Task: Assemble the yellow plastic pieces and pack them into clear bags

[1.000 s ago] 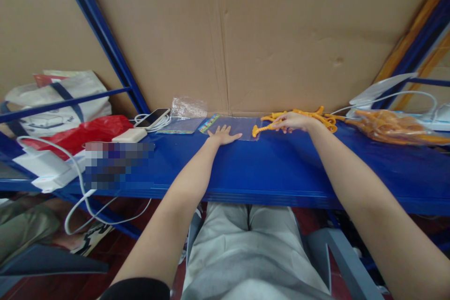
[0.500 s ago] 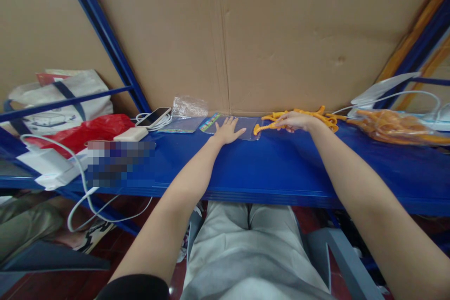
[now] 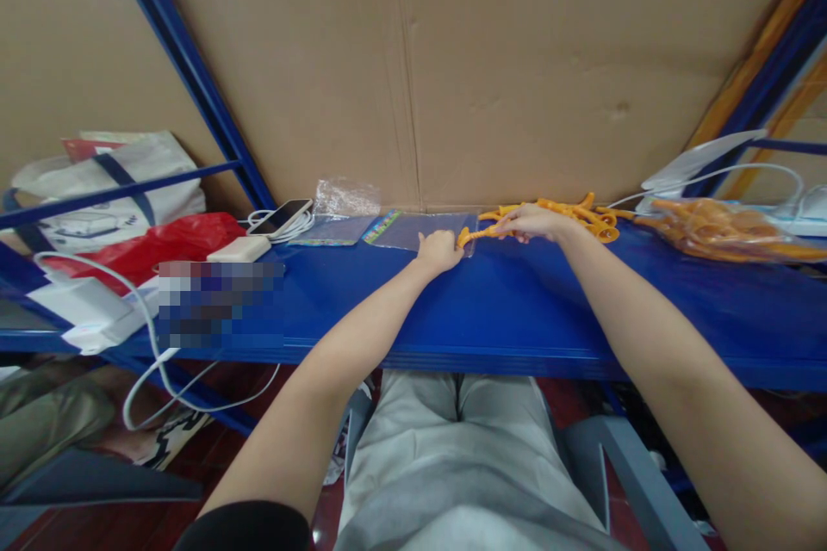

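Observation:
My left hand (image 3: 440, 251) is closed at the right end of a clear plastic bag (image 3: 404, 232) with a colourful printed strip, which lies flat on the blue shelf. Its fingers seem to pinch the bag's edge, though the fingertips are partly hidden. In my right hand (image 3: 531, 224) is an orange plastic piece with a twisted shaft (image 3: 481, 233). The thicker end of this piece points left and meets the fingers of my left hand. A pile of similar orange pieces (image 3: 591, 217) lies just behind and right of my right hand.
Left on the shelf (image 3: 510, 318) are another clear bag (image 3: 332, 229), a phone (image 3: 289, 215) with white cable, a red plastic bag (image 3: 161, 245) and white chargers (image 3: 87, 297). A bag of orange pieces (image 3: 717, 228) lies right. Cardboard (image 3: 504, 69) stands behind.
My left hand has slid right along the clear bag and gone from spread flat to closed. My right hand has shifted slightly left with the orange piece.

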Tool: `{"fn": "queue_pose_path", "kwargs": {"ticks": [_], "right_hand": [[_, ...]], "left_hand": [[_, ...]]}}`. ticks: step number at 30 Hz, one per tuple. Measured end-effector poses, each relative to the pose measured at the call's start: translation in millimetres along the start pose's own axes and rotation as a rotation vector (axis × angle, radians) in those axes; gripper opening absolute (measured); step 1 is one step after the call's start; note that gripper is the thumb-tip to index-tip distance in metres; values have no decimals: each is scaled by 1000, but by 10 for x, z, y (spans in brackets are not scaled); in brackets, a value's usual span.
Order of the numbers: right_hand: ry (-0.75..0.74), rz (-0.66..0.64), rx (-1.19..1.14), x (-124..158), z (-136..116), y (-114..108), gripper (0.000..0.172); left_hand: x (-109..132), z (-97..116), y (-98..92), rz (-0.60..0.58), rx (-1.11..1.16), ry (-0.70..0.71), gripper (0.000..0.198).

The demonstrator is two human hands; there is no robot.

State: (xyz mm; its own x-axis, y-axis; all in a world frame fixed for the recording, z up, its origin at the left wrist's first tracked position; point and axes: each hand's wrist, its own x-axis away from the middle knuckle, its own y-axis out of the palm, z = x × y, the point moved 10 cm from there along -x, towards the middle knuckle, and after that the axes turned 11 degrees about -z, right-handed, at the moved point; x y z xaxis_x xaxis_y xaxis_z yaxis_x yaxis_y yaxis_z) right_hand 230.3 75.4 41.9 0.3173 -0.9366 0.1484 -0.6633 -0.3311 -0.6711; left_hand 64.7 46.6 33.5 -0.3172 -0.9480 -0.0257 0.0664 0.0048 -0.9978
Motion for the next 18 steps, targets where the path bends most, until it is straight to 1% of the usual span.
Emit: {"fn": "queue_pose_path", "kwargs": {"ticks": [4,10,18], "right_hand": [[-22,8,5,-5,-22,1,18],[-22,17,-33,2,-34,15,19],[-45,45,-75,-36,-92,85,24]], "left_hand": [[-18,-17,24,-10,30,-13,43],[-34,-15,45,-24,25,-18,39],[-47,40,-6,28,-59,37,36]]}}
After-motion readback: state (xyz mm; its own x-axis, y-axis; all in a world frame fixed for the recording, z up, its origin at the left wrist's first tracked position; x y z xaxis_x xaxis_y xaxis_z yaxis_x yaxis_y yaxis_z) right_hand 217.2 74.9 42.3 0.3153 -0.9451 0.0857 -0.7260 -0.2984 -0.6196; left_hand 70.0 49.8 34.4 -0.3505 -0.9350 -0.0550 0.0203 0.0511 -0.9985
